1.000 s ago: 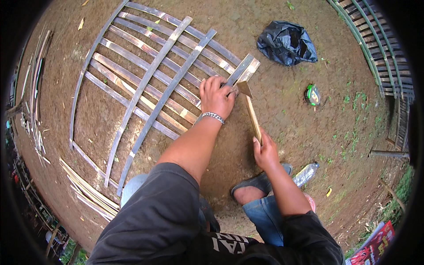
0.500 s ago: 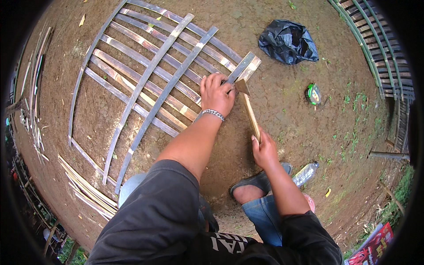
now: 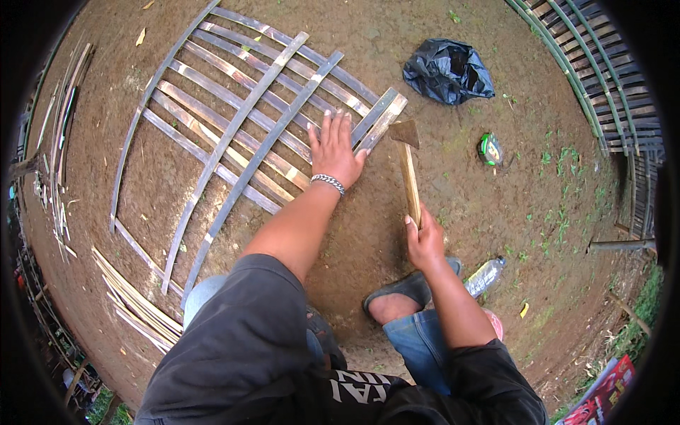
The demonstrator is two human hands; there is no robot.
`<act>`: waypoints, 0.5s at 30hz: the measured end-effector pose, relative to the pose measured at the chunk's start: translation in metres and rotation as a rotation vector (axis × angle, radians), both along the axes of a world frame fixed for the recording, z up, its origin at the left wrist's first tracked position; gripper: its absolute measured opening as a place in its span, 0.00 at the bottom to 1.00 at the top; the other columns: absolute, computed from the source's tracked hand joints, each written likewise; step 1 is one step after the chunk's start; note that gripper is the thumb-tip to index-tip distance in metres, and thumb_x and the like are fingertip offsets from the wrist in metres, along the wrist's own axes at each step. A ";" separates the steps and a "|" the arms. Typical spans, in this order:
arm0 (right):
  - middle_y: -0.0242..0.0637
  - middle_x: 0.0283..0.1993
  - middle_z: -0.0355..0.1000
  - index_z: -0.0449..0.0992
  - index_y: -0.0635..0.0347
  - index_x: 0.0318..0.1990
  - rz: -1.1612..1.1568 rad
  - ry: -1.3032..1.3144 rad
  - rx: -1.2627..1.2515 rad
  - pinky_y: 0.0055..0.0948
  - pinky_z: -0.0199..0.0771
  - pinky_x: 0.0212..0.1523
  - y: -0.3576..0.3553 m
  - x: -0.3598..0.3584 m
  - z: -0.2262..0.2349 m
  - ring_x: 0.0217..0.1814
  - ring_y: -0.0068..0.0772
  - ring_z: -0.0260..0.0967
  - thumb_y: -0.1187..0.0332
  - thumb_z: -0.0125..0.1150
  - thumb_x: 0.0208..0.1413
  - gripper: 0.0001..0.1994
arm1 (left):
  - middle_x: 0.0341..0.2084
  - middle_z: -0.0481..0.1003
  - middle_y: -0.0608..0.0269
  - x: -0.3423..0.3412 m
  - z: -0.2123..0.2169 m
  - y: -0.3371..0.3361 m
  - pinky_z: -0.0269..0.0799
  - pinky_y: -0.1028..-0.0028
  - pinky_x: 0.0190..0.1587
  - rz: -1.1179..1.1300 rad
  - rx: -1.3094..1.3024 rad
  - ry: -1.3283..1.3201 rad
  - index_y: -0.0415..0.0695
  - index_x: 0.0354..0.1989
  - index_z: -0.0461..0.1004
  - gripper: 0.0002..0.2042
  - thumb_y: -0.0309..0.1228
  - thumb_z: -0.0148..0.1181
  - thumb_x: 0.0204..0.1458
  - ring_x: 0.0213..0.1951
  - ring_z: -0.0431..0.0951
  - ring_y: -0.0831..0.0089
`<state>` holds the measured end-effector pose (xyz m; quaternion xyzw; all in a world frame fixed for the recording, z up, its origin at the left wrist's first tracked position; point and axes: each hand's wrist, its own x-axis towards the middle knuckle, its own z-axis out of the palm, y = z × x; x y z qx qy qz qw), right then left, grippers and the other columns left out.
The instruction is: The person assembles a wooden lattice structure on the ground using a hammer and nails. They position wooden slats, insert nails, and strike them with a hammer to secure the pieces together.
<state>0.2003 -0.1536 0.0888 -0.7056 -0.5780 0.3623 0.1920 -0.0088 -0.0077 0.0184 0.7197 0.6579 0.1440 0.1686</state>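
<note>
A lattice of flat bamboo strips (image 3: pixel 231 133) lies on the ground, the long strips crossing several others. My left hand (image 3: pixel 336 154) rests on its near right part with the fingers spread, close to a pair of strip ends (image 3: pixel 381 117). To the right, my right hand (image 3: pixel 426 241) is wrapped round the lower wooden handle of a hatchet (image 3: pixel 409 177). The hatchet's metal head points away from me, just right of the strip ends and apart from them.
Beyond the hatchet lie a black plastic bag (image 3: pixel 449 72) and a green tape measure (image 3: pixel 489 150). A plastic bottle (image 3: pixel 486 276) is by my right foot. Loose thin strips (image 3: pixel 134 304) lie at the lower left. Another bamboo panel (image 3: pixel 602 67) is at the far right.
My left hand has opened from its curled grip at the strip ends and shifted slightly left, now flat. The hatchet head has moved right, off the strip ends.
</note>
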 end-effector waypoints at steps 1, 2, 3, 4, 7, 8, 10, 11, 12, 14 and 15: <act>0.61 0.52 0.76 0.67 0.60 0.67 0.014 -0.008 0.018 0.53 0.75 0.55 -0.003 -0.001 -0.001 0.54 0.68 0.74 0.68 0.56 0.66 0.22 | 0.75 0.56 0.53 -0.005 0.000 -0.001 0.31 0.42 0.78 -0.010 -0.028 0.043 0.43 0.74 0.58 0.39 0.46 0.64 0.56 0.78 0.47 0.56; 0.61 0.53 0.75 0.66 0.60 0.67 0.029 -0.017 0.036 0.53 0.75 0.55 -0.007 -0.001 -0.002 0.54 0.68 0.74 0.68 0.55 0.67 0.22 | 0.77 0.53 0.53 -0.008 0.001 -0.002 0.30 0.42 0.78 -0.019 -0.055 0.086 0.43 0.75 0.57 0.39 0.48 0.61 0.58 0.79 0.45 0.56; 0.61 0.54 0.75 0.65 0.60 0.67 0.046 -0.026 0.053 0.53 0.75 0.55 -0.008 -0.003 -0.005 0.55 0.68 0.74 0.68 0.55 0.67 0.23 | 0.78 0.51 0.52 -0.008 -0.001 -0.002 0.30 0.42 0.78 -0.037 -0.076 0.093 0.42 0.75 0.57 0.39 0.49 0.59 0.60 0.80 0.44 0.56; 0.61 0.55 0.74 0.65 0.59 0.68 0.043 -0.027 0.032 0.53 0.75 0.55 -0.006 -0.004 -0.007 0.56 0.67 0.74 0.68 0.55 0.67 0.23 | 0.78 0.50 0.52 -0.009 -0.002 -0.002 0.30 0.41 0.78 -0.055 -0.096 0.100 0.42 0.76 0.56 0.38 0.51 0.56 0.61 0.80 0.44 0.56; 0.62 0.58 0.73 0.63 0.58 0.69 0.038 -0.037 -0.026 0.53 0.75 0.55 -0.005 -0.011 -0.013 0.57 0.67 0.73 0.68 0.54 0.67 0.23 | 0.78 0.50 0.51 -0.014 -0.005 -0.003 0.30 0.41 0.78 -0.085 -0.111 0.134 0.41 0.76 0.56 0.36 0.50 0.49 0.64 0.80 0.43 0.55; 0.62 0.59 0.72 0.63 0.58 0.69 0.038 -0.048 -0.037 0.53 0.75 0.55 -0.006 -0.014 -0.014 0.58 0.67 0.73 0.68 0.55 0.67 0.24 | 0.78 0.50 0.51 -0.016 -0.005 -0.005 0.30 0.41 0.78 -0.091 -0.108 0.148 0.41 0.76 0.56 0.35 0.49 0.48 0.64 0.80 0.44 0.55; 0.62 0.60 0.72 0.63 0.57 0.69 0.030 -0.072 0.021 0.52 0.75 0.55 -0.005 -0.015 -0.019 0.58 0.67 0.73 0.68 0.55 0.67 0.23 | 0.78 0.51 0.50 -0.013 -0.009 -0.004 0.31 0.40 0.77 -0.099 -0.086 0.149 0.41 0.75 0.57 0.34 0.47 0.46 0.65 0.80 0.44 0.55; 0.62 0.60 0.71 0.63 0.57 0.69 0.024 -0.076 0.087 0.52 0.76 0.55 -0.007 -0.013 -0.025 0.58 0.67 0.73 0.69 0.55 0.67 0.23 | 0.78 0.51 0.50 -0.011 -0.011 -0.004 0.31 0.40 0.77 -0.103 -0.075 0.150 0.41 0.75 0.57 0.33 0.46 0.45 0.66 0.80 0.44 0.55; 0.62 0.61 0.71 0.63 0.57 0.68 0.017 -0.079 0.152 0.52 0.76 0.56 -0.006 -0.015 -0.025 0.58 0.67 0.73 0.69 0.55 0.67 0.23 | 0.78 0.51 0.50 -0.009 -0.010 -0.003 0.31 0.39 0.77 -0.097 -0.079 0.146 0.41 0.75 0.57 0.33 0.46 0.44 0.66 0.80 0.44 0.56; 0.62 0.61 0.72 0.63 0.58 0.69 0.050 -0.108 0.051 0.51 0.76 0.56 0.001 -0.017 -0.027 0.58 0.67 0.73 0.70 0.56 0.67 0.24 | 0.78 0.51 0.50 -0.012 -0.010 -0.004 0.31 0.39 0.77 -0.097 -0.090 0.151 0.41 0.75 0.57 0.33 0.46 0.44 0.66 0.80 0.45 0.56; 0.62 0.61 0.72 0.63 0.58 0.69 0.065 -0.128 0.007 0.51 0.76 0.56 0.007 -0.018 -0.024 0.58 0.67 0.73 0.70 0.56 0.67 0.24 | 0.78 0.51 0.50 -0.011 -0.009 -0.002 0.31 0.39 0.77 -0.098 -0.088 0.148 0.40 0.75 0.57 0.33 0.46 0.44 0.66 0.80 0.45 0.56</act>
